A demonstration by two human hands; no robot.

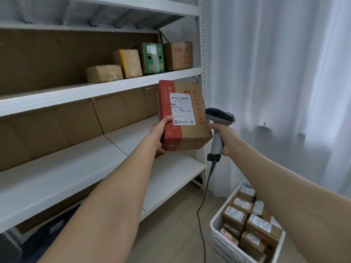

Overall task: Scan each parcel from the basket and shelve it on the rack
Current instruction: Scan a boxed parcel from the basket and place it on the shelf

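In front of the white rack, the left hand is gripping the red-and-brown parcel by its lower left corner, thumb on the labelled face, holding it aloft. Just beside its right edge, the right hand is clenching the handle of the scanner, and the basket is standing on the floor below.

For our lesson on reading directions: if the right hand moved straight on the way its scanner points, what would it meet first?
Probably the parcel in the left hand: the scanner in the right hand points at its right edge, though depth is unclear.
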